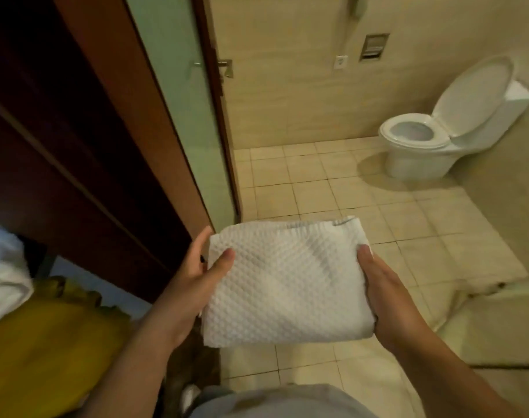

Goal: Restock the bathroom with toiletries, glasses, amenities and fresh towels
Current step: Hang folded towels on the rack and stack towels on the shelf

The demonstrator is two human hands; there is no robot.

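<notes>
Partly under towel [287, 285]: left hand [193, 270], right hand [387, 297].

The scene is lit dimly and warmly; a yellow cast is laid over the tiled floor [317, 176] and the wall [287, 101]. A soft shadow is thrown left of the toilet [420, 146], so light is received from the upper right. The wood panelling [61, 146] at the left is sunk in darkness. Detail is smeared throughout, the weave of the towel [287, 282] included, and straight lines are bowed near the edges.

White waffle-textured towel [285, 282]; beige floor tiles [332, 182]; white toilet [420, 146].
</notes>
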